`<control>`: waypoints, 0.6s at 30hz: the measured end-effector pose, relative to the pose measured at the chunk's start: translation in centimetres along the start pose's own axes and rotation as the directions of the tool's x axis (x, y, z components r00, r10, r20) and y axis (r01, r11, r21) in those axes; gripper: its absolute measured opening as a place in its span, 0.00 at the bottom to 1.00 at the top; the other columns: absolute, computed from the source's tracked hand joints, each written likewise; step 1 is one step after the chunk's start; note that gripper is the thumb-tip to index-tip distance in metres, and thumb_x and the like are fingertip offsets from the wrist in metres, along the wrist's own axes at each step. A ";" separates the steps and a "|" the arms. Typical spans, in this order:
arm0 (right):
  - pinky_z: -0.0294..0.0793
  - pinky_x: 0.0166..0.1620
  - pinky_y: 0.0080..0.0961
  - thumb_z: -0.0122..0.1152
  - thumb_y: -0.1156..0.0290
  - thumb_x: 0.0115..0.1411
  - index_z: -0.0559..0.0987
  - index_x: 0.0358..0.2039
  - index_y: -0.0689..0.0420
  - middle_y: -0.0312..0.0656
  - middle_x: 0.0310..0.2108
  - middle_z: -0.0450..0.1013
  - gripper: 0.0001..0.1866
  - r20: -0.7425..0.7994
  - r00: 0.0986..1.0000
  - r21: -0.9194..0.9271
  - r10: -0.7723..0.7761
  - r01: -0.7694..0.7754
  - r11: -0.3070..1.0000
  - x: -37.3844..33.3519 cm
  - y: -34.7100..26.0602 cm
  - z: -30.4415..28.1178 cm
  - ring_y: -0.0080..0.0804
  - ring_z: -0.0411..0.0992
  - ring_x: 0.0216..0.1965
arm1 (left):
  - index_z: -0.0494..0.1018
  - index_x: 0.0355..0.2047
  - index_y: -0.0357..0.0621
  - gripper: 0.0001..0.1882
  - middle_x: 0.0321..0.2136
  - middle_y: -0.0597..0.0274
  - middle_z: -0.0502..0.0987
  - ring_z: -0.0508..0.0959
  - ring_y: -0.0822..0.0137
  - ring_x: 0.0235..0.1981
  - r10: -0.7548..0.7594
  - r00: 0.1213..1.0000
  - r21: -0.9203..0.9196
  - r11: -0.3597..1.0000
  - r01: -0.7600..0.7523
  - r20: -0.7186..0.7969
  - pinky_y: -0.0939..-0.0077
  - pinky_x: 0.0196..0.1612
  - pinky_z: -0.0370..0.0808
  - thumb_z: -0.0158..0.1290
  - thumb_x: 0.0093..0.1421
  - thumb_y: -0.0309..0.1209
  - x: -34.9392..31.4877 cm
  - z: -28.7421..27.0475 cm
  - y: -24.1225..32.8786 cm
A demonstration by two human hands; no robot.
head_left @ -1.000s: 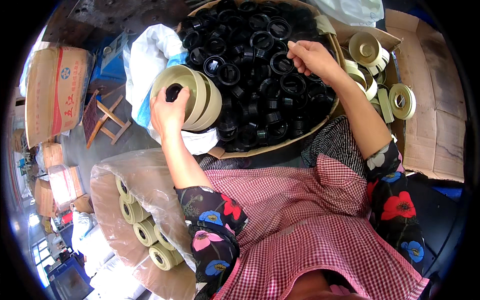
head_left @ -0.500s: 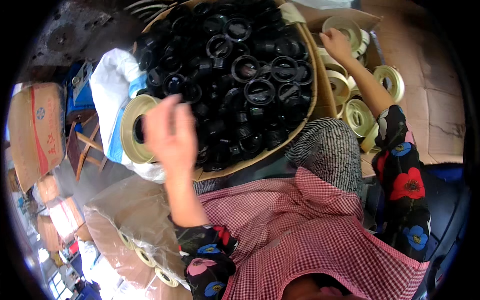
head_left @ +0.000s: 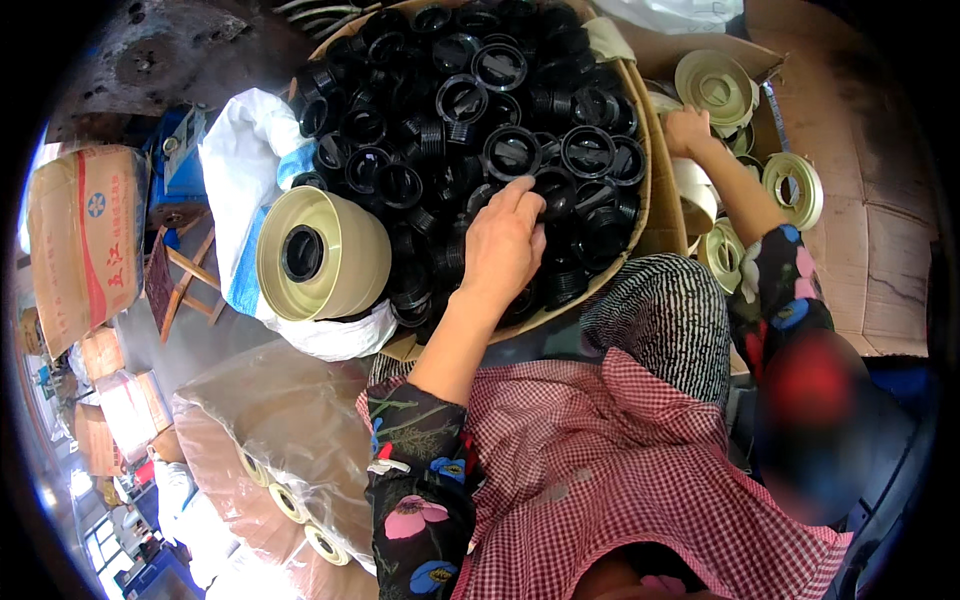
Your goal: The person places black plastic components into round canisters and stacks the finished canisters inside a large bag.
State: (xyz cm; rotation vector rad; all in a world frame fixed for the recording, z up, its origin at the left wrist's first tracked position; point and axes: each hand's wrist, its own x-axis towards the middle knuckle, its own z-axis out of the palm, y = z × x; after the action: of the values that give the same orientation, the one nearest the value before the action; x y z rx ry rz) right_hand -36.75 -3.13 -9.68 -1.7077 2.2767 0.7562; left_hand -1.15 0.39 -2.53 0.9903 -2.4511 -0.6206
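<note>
My left hand reaches into the heap of black plastic fittings, its fingers bent together around a black fitting mostly hidden under them. Over in the carton on the right, my right hand has its fingers curled down at a cream plastic part; the grip itself is partly hidden. Left of the heap, a deep cream plastic cup lies with its mouth facing up and left. Inside it sits a black ring-shaped fitting. Neither hand touches this cup.
A large carton holds the black fittings, with a white and blue sack along its left side. Flanged cream parts lie in the right carton. Plastic-covered cartons stand lower left, and a wooden stool is beyond.
My left hand has moved right, from the cream cup to the black fittings. My right hand has shifted lower among the cream parts. The whole view has shifted slightly.
</note>
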 end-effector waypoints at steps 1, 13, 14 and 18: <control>0.59 0.51 0.45 0.53 0.58 0.51 0.78 0.40 0.56 0.44 0.45 0.72 0.19 -0.064 0.998 0.068 0.021 -0.017 0.998 -1.6 0.3 -0.8 0.41 0.64 0.52 | 0.69 0.36 0.42 0.16 0.47 0.55 0.69 0.73 0.50 0.42 -0.031 0.999 0.008 0.999 0.031 0.009 0.63 0.41 0.72 0.58 0.45 0.24 0.0 0.2 0.1; 0.62 0.54 0.34 0.61 0.54 0.54 0.73 0.47 0.61 0.45 0.51 0.64 0.27 -0.454 0.886 0.890 -0.097 0.456 0.003 -21.3 -5.9 -11.0 0.35 0.63 0.50 | 0.71 0.26 0.35 0.09 0.43 0.46 0.74 0.73 0.55 0.48 -0.164 0.959 -0.529 0.849 0.017 -0.232 0.73 0.45 0.70 0.59 0.48 0.26 -1.8 -4.5 2.3; 0.60 0.56 0.33 0.60 0.56 0.55 0.72 0.47 0.61 0.45 0.51 0.64 0.25 -0.526 0.833 0.848 -0.172 0.530 -0.027 -22.4 -7.5 -11.1 0.34 0.62 0.52 | 0.70 0.25 0.35 0.09 0.47 0.44 0.71 0.71 0.55 0.51 -0.206 0.963 -0.662 0.748 0.042 -0.172 0.72 0.48 0.69 0.59 0.47 0.26 -2.3 -5.2 3.1; 0.56 0.59 0.31 0.58 0.57 0.58 0.72 0.44 0.60 0.46 0.54 0.61 0.21 -0.566 0.729 0.819 -0.385 0.449 -0.356 -26.2 -10.8 -10.2 0.35 0.59 0.57 | 0.68 0.31 0.36 0.14 0.48 0.50 0.68 0.70 0.62 0.52 -0.262 0.964 -0.831 0.528 0.177 0.039 0.69 0.50 0.69 0.61 0.45 0.22 -5.1 -6.6 5.8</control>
State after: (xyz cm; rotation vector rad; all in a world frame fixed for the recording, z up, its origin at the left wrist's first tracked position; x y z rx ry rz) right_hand -16.92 11.49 7.69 -1.2812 0.9778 -1.1107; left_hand 2.64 6.26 4.88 0.8563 -1.5718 -1.5940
